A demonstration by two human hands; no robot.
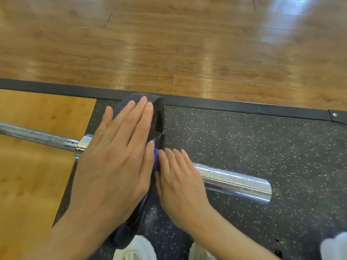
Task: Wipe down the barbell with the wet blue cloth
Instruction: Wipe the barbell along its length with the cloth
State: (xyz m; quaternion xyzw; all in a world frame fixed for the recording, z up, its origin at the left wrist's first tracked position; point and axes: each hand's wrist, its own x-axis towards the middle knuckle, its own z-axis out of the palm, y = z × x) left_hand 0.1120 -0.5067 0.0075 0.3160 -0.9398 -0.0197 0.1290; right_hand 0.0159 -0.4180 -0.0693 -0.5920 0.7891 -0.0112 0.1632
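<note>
A steel barbell lies across a black speckled rubber floor; its thin shaft [33, 135] runs off to the left and its thick chrome sleeve [234, 182] ends at the right. A black weight plate [158, 117] stands on the sleeve. My left hand [114, 158] lies flat with straight fingers on the plate's top and near face. My right hand [180, 177] rests over the sleeve right beside the plate, fingers laid over the blue cloth [155, 160], of which only a small bit shows between my two hands.
A black metal frame edge [244, 106] borders the rubber mat [262, 139] at the back, with glossy wood floor beyond. A light wooden platform panel [33, 175] lies at the left. My shoes [135, 249] show at the bottom edge.
</note>
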